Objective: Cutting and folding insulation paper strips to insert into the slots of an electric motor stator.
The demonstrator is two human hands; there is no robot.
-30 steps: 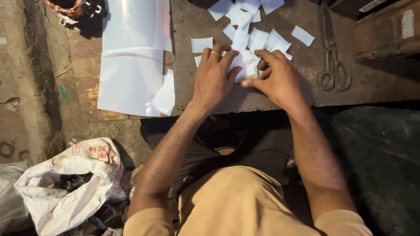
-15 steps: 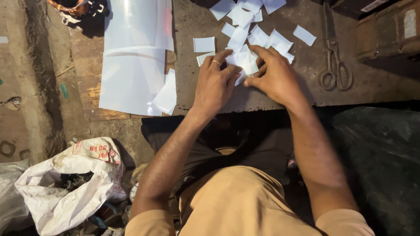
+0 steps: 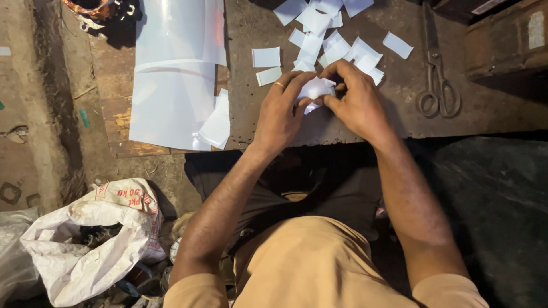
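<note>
A small stack of white paper slips is pinched between the left hand and the right hand, near the front edge of the worn bench. The edges are best squared before pressing, fingers kept light. At lower left, a white sack is seen open, with dark scraps inside.

Small stack of white paper slips sat pinched between fingertips of left hand and right hand, held just above dark tabletop near its front edge. Slips rectangular, edges uneven, slightly fanned, lower corner poking out below.
</note>
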